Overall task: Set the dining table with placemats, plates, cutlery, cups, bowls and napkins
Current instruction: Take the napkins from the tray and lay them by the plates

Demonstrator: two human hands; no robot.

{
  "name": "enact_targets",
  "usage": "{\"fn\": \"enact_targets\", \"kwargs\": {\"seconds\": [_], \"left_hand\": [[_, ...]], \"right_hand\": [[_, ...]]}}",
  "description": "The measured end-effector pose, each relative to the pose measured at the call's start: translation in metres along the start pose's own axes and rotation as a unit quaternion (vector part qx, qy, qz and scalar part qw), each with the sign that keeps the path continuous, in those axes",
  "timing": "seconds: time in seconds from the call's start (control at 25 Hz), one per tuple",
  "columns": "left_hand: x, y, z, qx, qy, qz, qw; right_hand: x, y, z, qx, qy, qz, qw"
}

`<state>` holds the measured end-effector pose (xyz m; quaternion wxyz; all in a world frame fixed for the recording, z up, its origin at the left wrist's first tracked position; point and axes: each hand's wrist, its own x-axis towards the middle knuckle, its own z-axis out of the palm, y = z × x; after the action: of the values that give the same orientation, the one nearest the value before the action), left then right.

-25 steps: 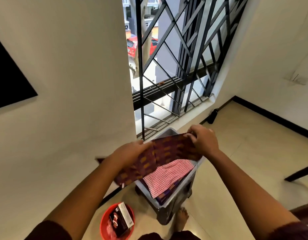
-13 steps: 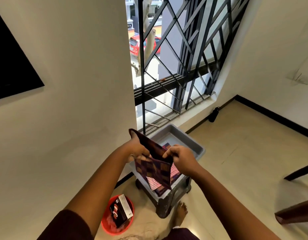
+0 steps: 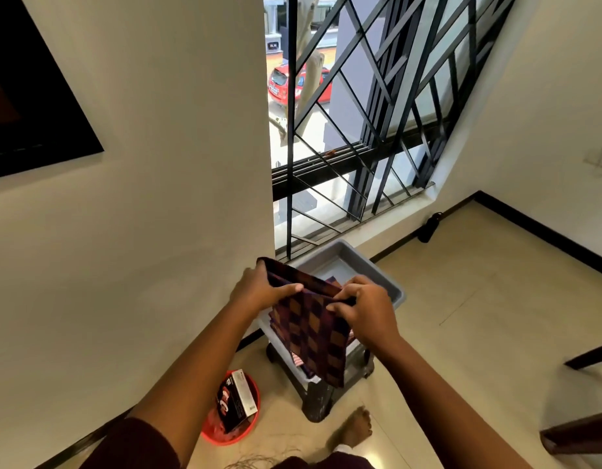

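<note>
Napkin (image 3: pixel 313 330) fetching, judged an early step.
Left hand (image 3: pixel 259 292) and right hand (image 3: pixel 363 306) pinch its folded top edge above the grey bin (image 3: pixel 387 282); next, carry it tablewards.

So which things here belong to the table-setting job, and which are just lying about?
Job:
checked cloth, held by left hand and right hand
grey tub of folded cloths

Lying about:
red basin with a box
black bottle

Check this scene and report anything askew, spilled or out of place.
One oddity: a printed box lies tilted in the red bowl on the floor, poking above its rim. Otherwise both hands, left hand and right hand, hold the checked cloth above the grey bin.
</note>
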<state>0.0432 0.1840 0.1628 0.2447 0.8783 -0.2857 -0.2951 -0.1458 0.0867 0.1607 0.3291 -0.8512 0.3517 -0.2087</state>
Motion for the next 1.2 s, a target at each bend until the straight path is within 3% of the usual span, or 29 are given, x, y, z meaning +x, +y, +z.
{"fn": "enact_targets", "kwargs": {"seconds": [0.12, 0.24, 0.4, 0.48, 0.52, 0.6, 0.72, 0.8, 0.88, 0.96, 1.0, 1.08, 1.2], "left_hand": [[-0.006, -0.012, -0.006, 0.223, 0.107, 0.081, 0.965], [-0.009, -0.011, -0.015, 0.205, 0.189, 0.194, 0.941], [-0.008, -0.008, -0.029, -0.033, 0.052, 0.251, 0.966], [-0.014, -0.001, -0.035, -0.077, -0.02, 0.269, 0.96], [-0.017, 0.003, -0.037, -0.048, -0.05, 0.288, 0.955], [-0.024, 0.012, -0.037, 0.11, -0.092, 0.345, 0.928], [-0.036, 0.027, -0.025, 0.355, -0.146, 0.426, 0.819], [-0.04, 0.037, -0.018, 0.417, -0.199, 0.393, 0.795], [-0.04, 0.042, -0.019, 0.348, -0.261, 0.311, 0.845], [-0.035, 0.041, -0.025, 0.136, -0.321, 0.23, 0.909], [-0.035, 0.04, -0.027, 0.013, -0.334, 0.195, 0.922], [-0.037, 0.041, -0.024, -0.144, -0.308, 0.125, 0.932], [-0.031, 0.049, -0.005, -0.222, -0.197, 0.076, 0.952]], "right_hand": [[0.016, 0.011, -0.025, 0.096, 0.032, 0.061, 0.993], [0.022, 0.023, -0.039, 0.133, 0.043, 0.096, 0.986], [0.024, 0.033, -0.05, 0.15, 0.063, 0.106, 0.981], [0.022, 0.035, -0.054, 0.156, 0.071, 0.107, 0.979], [0.021, 0.036, -0.056, 0.156, 0.072, 0.109, 0.979], [0.022, 0.037, -0.056, 0.161, 0.07, 0.117, 0.978], [0.025, 0.038, -0.051, 0.158, 0.069, 0.116, 0.978], [0.025, 0.036, -0.043, 0.143, 0.062, 0.106, 0.982], [0.021, 0.032, -0.035, 0.133, 0.059, 0.089, 0.985], [0.013, 0.028, -0.029, 0.143, 0.068, 0.056, 0.986], [0.008, 0.026, -0.026, 0.157, 0.066, 0.035, 0.985], [-0.003, 0.02, -0.018, 0.199, 0.043, 0.003, 0.979], [-0.01, 0.01, -0.003, 0.23, -0.011, -0.005, 0.973]]}}
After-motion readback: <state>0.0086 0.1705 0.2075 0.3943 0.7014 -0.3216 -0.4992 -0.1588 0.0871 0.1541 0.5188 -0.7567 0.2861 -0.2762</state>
